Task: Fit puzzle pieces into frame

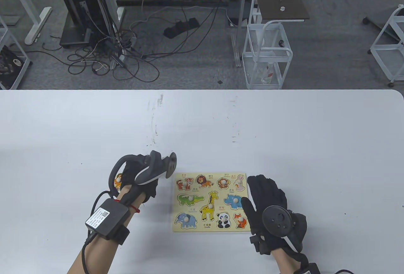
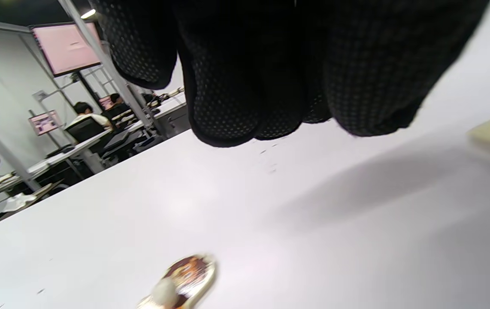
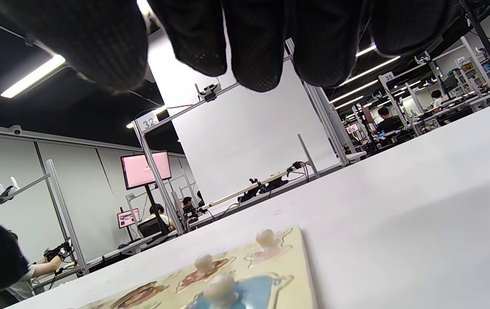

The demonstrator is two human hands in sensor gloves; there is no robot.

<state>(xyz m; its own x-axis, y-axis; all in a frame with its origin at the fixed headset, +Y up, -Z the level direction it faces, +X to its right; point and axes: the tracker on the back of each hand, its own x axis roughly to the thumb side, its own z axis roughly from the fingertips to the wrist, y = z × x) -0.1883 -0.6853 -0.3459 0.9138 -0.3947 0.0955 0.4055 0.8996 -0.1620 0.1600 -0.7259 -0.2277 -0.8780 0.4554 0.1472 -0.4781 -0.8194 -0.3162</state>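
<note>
Two gloved hands, left (image 1: 139,179) and right (image 1: 268,204), both empty, frame (image 1: 210,228) holding nine pieces, one loose piece (image 1: 118,182).

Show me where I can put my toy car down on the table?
Bare white table lies beyond the wooden animal puzzle board, and wide to its right. It is crowded near the board: the black-gloved left hand hangs over a loose orange puzzle piece on its left, the black-gloved right hand borders its right edge.
</note>
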